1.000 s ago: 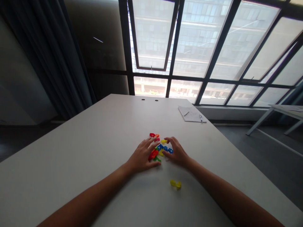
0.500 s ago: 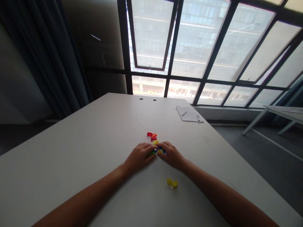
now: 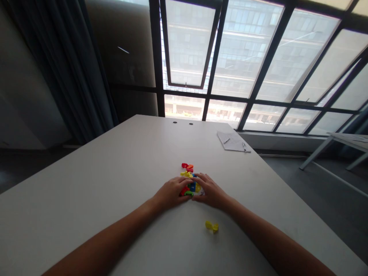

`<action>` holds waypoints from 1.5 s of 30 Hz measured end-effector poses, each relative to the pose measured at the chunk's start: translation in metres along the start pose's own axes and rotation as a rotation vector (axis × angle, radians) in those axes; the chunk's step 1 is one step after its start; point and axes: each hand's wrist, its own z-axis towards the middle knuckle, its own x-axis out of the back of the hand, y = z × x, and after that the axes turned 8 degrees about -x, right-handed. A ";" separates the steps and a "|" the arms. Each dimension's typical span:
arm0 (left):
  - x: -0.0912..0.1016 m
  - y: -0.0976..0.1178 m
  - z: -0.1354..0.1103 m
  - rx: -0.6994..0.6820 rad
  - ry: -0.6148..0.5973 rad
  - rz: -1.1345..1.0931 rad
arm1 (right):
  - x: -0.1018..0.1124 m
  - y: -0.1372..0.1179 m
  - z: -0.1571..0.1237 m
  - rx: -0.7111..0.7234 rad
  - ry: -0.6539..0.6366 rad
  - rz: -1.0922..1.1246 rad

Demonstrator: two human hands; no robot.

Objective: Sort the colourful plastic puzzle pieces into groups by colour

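Observation:
A small heap of coloured plastic pieces [image 3: 191, 186], in red, blue, yellow and green, lies on the white table [image 3: 115, 161]. My left hand [image 3: 171, 193] presses against the heap from the left, and my right hand [image 3: 209, 190] cups it from the right. Their fingertips nearly meet, and parts of the heap are hidden under them. A red-orange cluster [image 3: 186, 166] sits just beyond my fingers. Near the table's front, a yellow plastic piece [image 3: 212, 226] lies apart, below my right hand and not touching it.
A sheet of paper [image 3: 231, 142] with a pen [image 3: 244, 147] on it lies near the far right corner of the table. The table's far edge meets a large window [image 3: 230, 57]. A second white table [image 3: 349, 137] stands at the right.
My hands have closed in from their spread position a second ago, pushing the pieces into a tighter heap. The lone yellow piece has stayed in place.

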 end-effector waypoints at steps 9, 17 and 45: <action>0.009 0.005 0.004 -0.035 0.128 0.087 | 0.000 -0.003 0.001 0.075 0.192 0.221; 0.000 -0.008 -0.002 0.041 -0.010 0.046 | 0.004 -0.001 -0.002 -0.050 -0.098 -0.022; 0.005 0.001 0.004 -0.209 0.225 0.082 | -0.007 -0.005 0.002 0.104 0.337 0.177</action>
